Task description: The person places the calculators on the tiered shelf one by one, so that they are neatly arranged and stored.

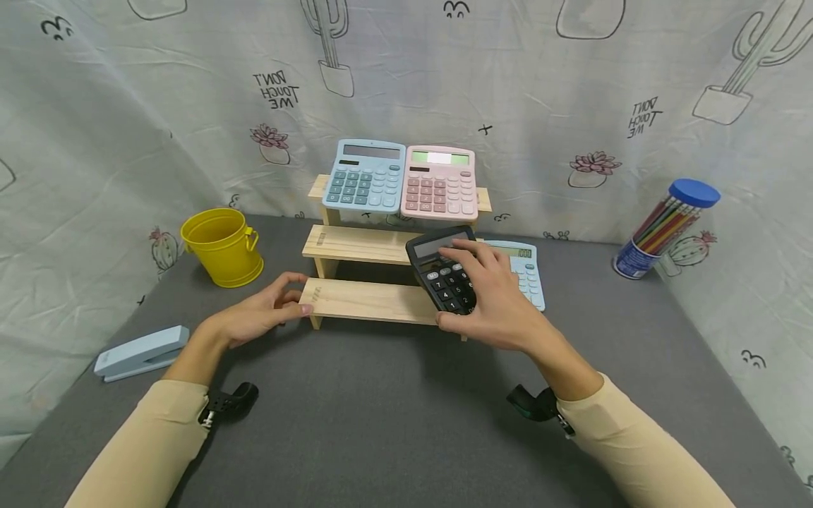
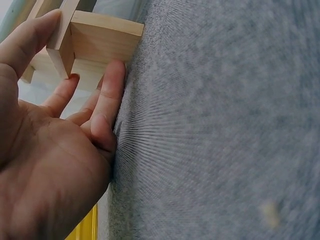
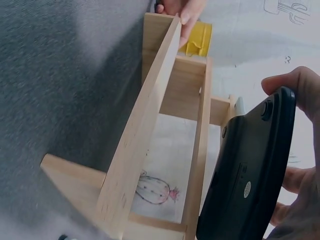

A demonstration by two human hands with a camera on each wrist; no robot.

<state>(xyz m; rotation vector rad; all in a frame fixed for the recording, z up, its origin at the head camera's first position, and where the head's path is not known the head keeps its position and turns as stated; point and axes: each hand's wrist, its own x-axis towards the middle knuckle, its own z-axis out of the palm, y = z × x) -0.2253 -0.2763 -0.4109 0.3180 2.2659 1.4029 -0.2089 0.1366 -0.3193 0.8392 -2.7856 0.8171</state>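
1. Beige sleeves [image 1: 149, 441] lie nearest, over the gray table [image 1: 381, 416].
2. Right hand [image 1: 498, 300] grips the black calculator [image 1: 444, 279] by its edges, tilted before the wooden shelf's [image 1: 358, 242] right side.
3. Left hand [image 1: 263, 310] pinches the bottom board's [image 1: 368, 300] left end.
4. Likely best: brace the shelf firmly and guide the calculator's corners clear of the boards.

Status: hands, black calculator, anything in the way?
Left hand grips bottom shelf at its left end. Right hand holds black calculator, tilted; shelf contact unclear. Top shelf taken by blue calculator and pink calculator.
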